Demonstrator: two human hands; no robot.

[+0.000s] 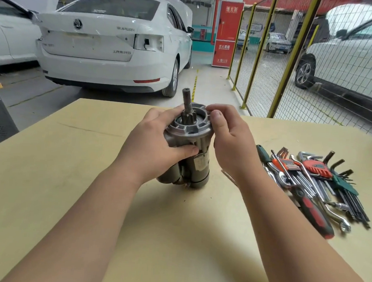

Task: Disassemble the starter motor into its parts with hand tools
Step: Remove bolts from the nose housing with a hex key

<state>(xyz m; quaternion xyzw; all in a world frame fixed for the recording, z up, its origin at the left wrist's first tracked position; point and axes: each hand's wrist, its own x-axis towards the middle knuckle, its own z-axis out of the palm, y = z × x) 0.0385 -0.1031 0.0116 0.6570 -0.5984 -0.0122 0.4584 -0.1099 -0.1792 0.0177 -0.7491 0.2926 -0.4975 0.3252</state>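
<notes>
- Your left hand (157,139) grips the starter motor (201,168) from its left side. The fingers curl round the far side of the housing and the thumb presses against the body just under the flange.
- Your right hand (230,141) holds the opposite side. Its thumb lies on the rim of the grey flange (190,128) and its fingers wrap behind it, out of sight.
- The starter motor is clamped between your two hands and stands on end on the pale wooden table (70,166). Its lower end sits below your left wrist.
- The shaft (187,99) points up and slightly away from you, rising above both hands. The toothed pinion (187,118) sits at its base inside the flange ring, between your left fingers and right thumb.
- A smaller cylinder (167,174) runs alongside the main body, under your left palm.
- A heap of hand tools (298,180) lies on the table to the right of your right forearm, well apart from the hand.
- In that heap, a screwdriver with a red and black handle (315,216) lies nearest your forearm. A set of hex keys in a red holder (317,167) and another in a green holder (345,185) lie farther right.
- Beyond your hands, past the table's far edge, a white car (112,40) is parked, with a yellow mesh fence (294,60) off to the right.
</notes>
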